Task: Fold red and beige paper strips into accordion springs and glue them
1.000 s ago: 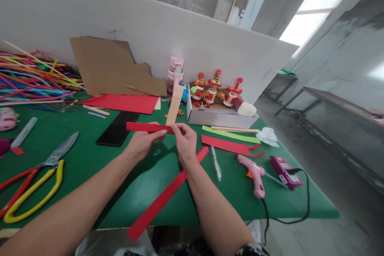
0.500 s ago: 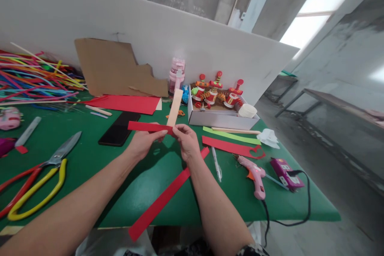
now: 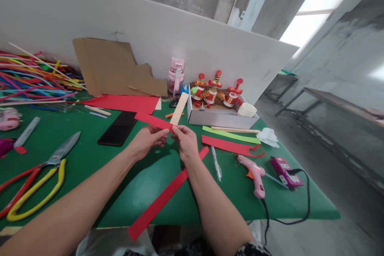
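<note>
Above the middle of the table, my right hand (image 3: pixel 186 141) pinches a pale wooden craft stick (image 3: pixel 179 109) at its lower end, together with the end of a red paper strip (image 3: pixel 151 121). The stick points up and away. The strip runs off to the left, its far end free. Closed on the strip's lower edge, close to the stick, is my left hand (image 3: pixel 147 141), thumb toward the joint. My fingers hide how strip and stick meet. A second red strip (image 3: pixel 163 200) lies diagonally under my right forearm, past the table's front edge.
Large scissors (image 3: pixel 55 164) lie open at left, beside a phone (image 3: pixel 117 129). A pink glue gun (image 3: pixel 253 172) with a cord and a white pen (image 3: pixel 216 164) lie right. Behind stand a white box (image 3: pixel 222 119) of red figures and a pink bottle (image 3: pixel 176 74).
The red strip has tilted, its free left end rising and shifting right. The stick leans further right. My left fingers have loosened a little and spread below the strip.
</note>
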Demonstrator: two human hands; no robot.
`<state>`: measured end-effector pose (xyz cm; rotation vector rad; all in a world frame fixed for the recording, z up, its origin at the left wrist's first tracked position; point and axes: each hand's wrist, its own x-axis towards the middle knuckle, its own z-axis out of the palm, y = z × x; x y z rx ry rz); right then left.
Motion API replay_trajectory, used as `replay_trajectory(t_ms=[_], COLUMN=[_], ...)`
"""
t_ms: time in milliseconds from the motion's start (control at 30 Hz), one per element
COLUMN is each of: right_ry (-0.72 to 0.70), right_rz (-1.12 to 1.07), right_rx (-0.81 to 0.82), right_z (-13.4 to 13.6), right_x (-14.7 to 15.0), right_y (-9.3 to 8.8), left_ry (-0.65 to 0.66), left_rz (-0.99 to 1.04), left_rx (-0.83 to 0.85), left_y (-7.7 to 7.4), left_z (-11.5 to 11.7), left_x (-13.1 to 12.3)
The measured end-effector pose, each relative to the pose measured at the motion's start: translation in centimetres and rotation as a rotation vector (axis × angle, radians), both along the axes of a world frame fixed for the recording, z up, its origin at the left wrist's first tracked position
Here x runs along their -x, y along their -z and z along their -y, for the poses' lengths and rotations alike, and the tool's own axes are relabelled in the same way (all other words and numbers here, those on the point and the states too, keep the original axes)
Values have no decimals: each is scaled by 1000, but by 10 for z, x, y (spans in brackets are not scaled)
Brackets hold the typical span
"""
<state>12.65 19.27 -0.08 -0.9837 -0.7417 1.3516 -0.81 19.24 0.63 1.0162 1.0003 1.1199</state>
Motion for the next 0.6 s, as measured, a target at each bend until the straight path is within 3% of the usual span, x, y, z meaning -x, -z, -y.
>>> replay_trajectory(t_ms=[167,333,600], right_ry=[-1,-75,-52], right_rz=[118,89,176], right_rx=[-90,-84,-103], right_z=[5,4,-1], right_x=[5,5,-2], right_y=[0,1,3], left_ry=[-66,-152,-148], left_rz=[-12,-31,-34], left_rx=[-97,-122,-85], left_y=[8,12,13], left_z=[1,-2,-2], left_x=[-4,-3,-1])
